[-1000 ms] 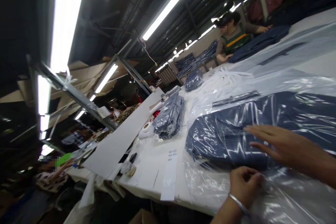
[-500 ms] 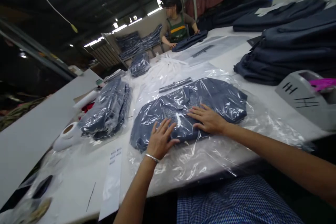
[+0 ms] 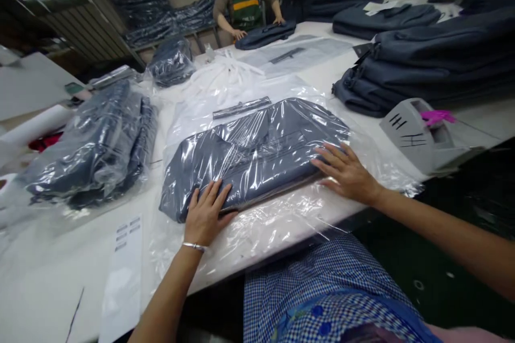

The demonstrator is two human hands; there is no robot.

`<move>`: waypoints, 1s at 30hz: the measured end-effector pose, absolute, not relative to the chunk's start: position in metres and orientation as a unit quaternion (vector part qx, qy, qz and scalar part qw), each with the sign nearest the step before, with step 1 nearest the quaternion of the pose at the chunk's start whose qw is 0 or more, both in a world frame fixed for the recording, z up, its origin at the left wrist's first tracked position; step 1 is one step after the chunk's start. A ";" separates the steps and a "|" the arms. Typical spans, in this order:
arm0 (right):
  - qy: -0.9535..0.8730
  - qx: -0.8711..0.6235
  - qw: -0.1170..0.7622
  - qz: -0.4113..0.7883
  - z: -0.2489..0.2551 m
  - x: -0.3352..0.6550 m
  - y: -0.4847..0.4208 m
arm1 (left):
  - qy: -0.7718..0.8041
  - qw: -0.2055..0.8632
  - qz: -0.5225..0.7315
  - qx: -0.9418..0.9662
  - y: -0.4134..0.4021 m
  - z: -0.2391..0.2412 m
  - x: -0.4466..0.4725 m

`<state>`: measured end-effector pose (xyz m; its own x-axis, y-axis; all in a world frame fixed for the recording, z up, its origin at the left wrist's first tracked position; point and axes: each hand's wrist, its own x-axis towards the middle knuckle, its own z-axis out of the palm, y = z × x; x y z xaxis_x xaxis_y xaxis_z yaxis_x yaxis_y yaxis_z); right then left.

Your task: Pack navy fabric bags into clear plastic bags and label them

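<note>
A folded dark blue garment (image 3: 257, 153) lies flat inside a clear plastic bag (image 3: 257, 228) on the white table in front of me. My left hand (image 3: 207, 214), with a silver bracelet at the wrist, rests on the garment's near left part through the plastic, fingers spread. On its right end lies my right hand (image 3: 348, 174), fingers stretched out and palm down. Neither hand grips anything. Loose plastic spreads past the garment towards the table's front edge.
Bagged garments (image 3: 92, 144) are piled at the left. Dark folded garments (image 3: 430, 59) are stacked at the right, behind a grey holder (image 3: 414, 134). A strip of labels (image 3: 123, 278) lies at the front left. Across the table, a co-worker (image 3: 245, 5) handles another dark garment.
My hands have moved apart over the bagged garment, the right one to its right end. The plastic over it looks flatter. My view has tilted down and shifted.
</note>
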<state>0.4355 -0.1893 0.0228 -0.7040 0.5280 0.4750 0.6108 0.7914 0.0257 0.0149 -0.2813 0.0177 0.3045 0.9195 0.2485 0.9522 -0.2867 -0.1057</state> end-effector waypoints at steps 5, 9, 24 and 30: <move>-0.962 -0.162 0.220 0.012 0.007 0.376 -0.293 | -0.599 0.100 -0.059 -0.792 -0.281 0.021 0.016; -0.948 -0.177 0.263 0.033 -0.017 0.343 -0.312 | -0.601 0.090 -0.037 -0.793 -0.280 0.026 0.017; -0.919 -0.159 0.347 0.101 0.016 0.338 -0.332 | -0.590 0.106 -0.069 -0.797 -0.282 0.026 0.021; -0.929 -0.151 0.322 0.098 -0.019 0.343 -0.350 | -0.578 0.139 -0.079 -0.800 -0.295 0.020 0.028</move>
<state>0.3433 -0.3502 -0.0188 -0.7467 0.3441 0.5692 0.2172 0.9350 -0.2803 0.0279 -0.2945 0.0201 0.3189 0.9031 0.2878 0.9472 -0.2927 -0.1309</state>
